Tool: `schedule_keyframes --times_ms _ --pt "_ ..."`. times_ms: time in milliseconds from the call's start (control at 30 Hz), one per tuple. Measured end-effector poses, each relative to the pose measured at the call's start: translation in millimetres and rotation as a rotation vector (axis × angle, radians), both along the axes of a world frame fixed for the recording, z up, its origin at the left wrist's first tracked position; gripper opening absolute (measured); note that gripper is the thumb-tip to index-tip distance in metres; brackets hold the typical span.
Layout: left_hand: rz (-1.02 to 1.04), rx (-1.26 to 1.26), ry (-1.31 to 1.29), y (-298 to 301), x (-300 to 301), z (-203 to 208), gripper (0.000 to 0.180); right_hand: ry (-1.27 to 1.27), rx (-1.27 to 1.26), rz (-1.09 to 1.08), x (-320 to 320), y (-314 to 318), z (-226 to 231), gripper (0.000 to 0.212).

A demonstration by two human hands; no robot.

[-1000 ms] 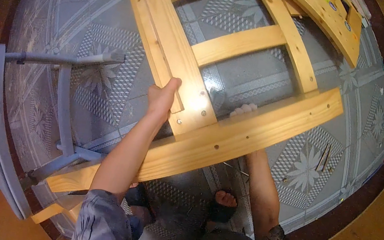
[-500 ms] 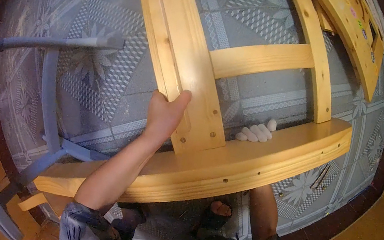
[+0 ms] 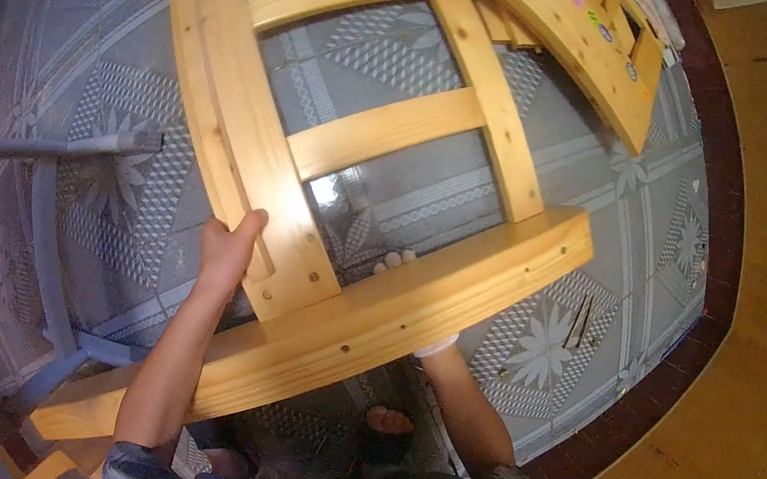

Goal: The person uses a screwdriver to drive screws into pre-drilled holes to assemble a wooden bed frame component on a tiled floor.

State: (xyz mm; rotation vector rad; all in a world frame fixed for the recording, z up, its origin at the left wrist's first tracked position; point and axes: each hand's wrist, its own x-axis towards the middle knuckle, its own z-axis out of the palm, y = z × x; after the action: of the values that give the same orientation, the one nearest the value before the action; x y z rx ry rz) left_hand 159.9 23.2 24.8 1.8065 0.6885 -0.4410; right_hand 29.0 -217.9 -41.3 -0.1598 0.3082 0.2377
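The left hand (image 3: 230,249) grips the frame (image 3: 386,132) by its left rail (image 3: 242,125); the right hand (image 3: 395,262) grasps its near beam (image 3: 326,338) from beneath

The slatted frame (image 3: 387,128) spans the middle, with the end beam (image 3: 309,351) at its near side. A tubular stand (image 3: 52,255) is to its left; a panel (image 3: 578,49) lies beyond, at right. Thin rods (image 3: 575,322) rest on the floor (image 3: 569,164) right of the beam.
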Motion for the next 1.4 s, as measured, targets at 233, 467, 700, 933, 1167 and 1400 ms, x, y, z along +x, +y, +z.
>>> schedule_keyframes --times_ms 233,467,700,933,1167,1400 --pt "-0.003 -0.049 -0.033 -8 1 10 0.040 -0.163 0.142 -0.119 10 -11 -24 0.061" --pt "0.040 0.050 -0.019 1 -2 10 0.041 -0.201 0.130 -0.165 18 -3 -5 0.052" --pt "0.012 0.009 0.012 -3 0 1 0.045 0.030 -0.220 -0.083 -4 -28 0 0.052" --pt "-0.094 -0.009 0.053 -1 -1 3 0.054 0.394 -0.111 0.132 -39 -70 30 0.043" --pt "-0.211 0.400 -0.463 5 -15 16 0.044 0.579 -1.402 0.135 -75 -92 52 0.027" --pt "-0.981 0.057 -1.041 -32 -137 73 0.015 -0.347 -2.344 0.692 -108 -38 75 0.020"
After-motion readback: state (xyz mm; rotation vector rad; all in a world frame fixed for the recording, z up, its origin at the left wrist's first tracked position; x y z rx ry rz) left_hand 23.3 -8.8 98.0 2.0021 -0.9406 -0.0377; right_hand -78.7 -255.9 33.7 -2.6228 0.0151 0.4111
